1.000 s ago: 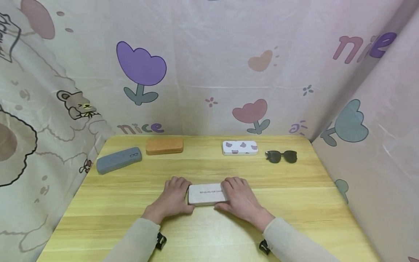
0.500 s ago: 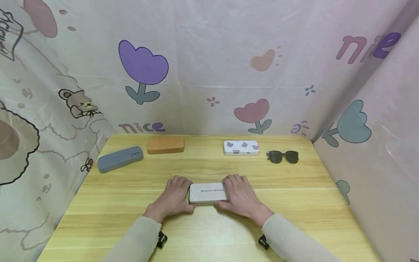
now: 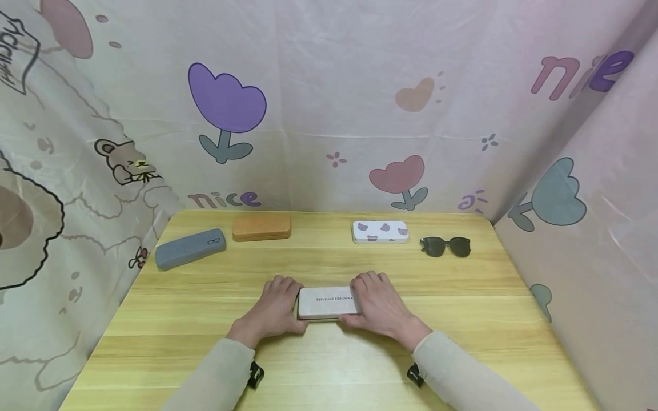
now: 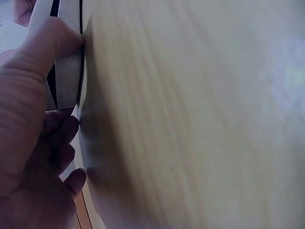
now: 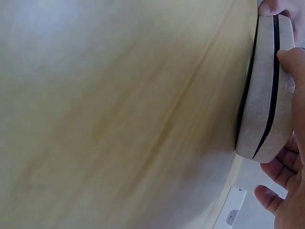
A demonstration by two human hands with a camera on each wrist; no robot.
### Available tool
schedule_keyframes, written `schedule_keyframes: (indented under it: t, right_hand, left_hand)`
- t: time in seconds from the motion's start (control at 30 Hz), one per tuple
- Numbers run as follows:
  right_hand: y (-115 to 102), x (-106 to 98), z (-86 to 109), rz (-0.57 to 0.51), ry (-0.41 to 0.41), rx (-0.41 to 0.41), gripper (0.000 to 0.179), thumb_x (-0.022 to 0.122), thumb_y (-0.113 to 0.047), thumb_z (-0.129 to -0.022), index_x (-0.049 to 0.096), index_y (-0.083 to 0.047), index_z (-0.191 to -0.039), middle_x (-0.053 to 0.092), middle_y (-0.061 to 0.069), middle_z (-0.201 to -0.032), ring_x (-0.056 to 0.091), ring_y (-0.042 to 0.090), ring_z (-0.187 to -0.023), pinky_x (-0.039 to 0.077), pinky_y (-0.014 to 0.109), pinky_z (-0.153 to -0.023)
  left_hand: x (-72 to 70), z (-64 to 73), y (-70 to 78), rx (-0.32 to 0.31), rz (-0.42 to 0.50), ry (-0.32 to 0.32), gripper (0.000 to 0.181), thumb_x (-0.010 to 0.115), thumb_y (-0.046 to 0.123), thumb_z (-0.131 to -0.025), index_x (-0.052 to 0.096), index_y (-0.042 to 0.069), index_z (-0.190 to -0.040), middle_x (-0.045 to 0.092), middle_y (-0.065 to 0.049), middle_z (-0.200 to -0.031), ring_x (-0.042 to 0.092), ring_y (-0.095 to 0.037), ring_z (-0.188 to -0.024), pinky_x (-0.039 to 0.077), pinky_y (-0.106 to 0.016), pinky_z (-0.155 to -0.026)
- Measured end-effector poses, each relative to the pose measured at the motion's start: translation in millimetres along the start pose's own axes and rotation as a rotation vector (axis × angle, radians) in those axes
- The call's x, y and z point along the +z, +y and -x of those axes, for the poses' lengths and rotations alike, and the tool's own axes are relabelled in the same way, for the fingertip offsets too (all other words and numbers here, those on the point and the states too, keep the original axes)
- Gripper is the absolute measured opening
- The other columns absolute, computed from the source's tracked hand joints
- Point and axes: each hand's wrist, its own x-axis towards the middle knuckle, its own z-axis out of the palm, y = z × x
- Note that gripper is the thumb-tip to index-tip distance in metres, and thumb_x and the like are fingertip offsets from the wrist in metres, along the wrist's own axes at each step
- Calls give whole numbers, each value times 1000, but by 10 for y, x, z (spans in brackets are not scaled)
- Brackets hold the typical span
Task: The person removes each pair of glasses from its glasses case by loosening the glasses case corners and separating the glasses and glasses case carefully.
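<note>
A pale grey glasses case (image 3: 326, 303) with small dark lettering on its lid lies on the wooden table in the head view. My left hand (image 3: 275, 308) holds its left end, thumb at the near side and fingers behind. The right end is held by my right hand (image 3: 379, 305), fingers over the top and thumb at the front edge. In the left wrist view the thumb (image 4: 59, 38) presses the side of the case (image 4: 69, 83) near its dark seam. A dark gap between lid and base shows in the right wrist view, where the right thumb (image 5: 288, 59) touches the lid.
At the back stand a blue-grey glasses case (image 3: 190, 249), an orange-brown case (image 3: 261, 228) and a white case with bear prints (image 3: 380, 232). Black sunglasses (image 3: 446, 246) lie to their right. Printed curtains (image 3: 319, 103) enclose the table (image 3: 329, 371) at the back and sides.
The head view has shifted slightly. A thin dark line now shows along the near edge of the grey glasses case. Both hands keep their hold in nearly the same place.
</note>
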Motion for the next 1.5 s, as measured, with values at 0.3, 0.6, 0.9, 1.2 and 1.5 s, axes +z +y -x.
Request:
schedule_keyframes:
  t: [0.3,0.6,0.9,1.2,1.5]
  right_hand:
    - [20,-12,-18,-7,-20,2,76,68,-77,-83,65,-8,-116,67,5,-109,58,21,-99,47,37,-88]
    - [13,-22,-36,-19,-44,11,76,69,-77,-83,65,-9,-115,66,4,-110,56,20,-99,46,36,-87]
    - [22,-33,-55,-43,-60,7,77,70,-77,-83,65,-8,-116,67,4,-109,58,21,-100,47,36,-88]
    - [70,-152,-162,-105,-169,17,73,68,-77,-85,68,-9,-113,71,4,-109,59,19,-99,49,39,-91]
    - [244,-306,-327,-426,-213,323,51,62,-61,-100,74,-13,-112,71,-1,-103,63,14,-91,54,40,-90]
  left_hand:
    - [-4,2,-10,10,-15,-9,80,85,50,-72,62,5,-132,62,-6,-127,48,-27,-119,37,-47,-108]
    - [-15,-3,-19,11,-27,-9,79,85,51,-71,62,6,-132,62,-5,-126,48,-25,-117,36,-44,-102]
    - [-25,4,-16,17,-23,3,77,86,49,-71,62,5,-130,62,-6,-124,49,-27,-116,37,-46,-102]
    - [6,23,-49,10,46,6,75,87,45,-72,61,6,-131,61,-4,-122,47,-25,-115,36,-45,-100]
    - [2,15,-49,-8,76,-19,91,86,47,-76,54,-7,-143,61,-12,-133,46,-32,-125,35,-53,-113]
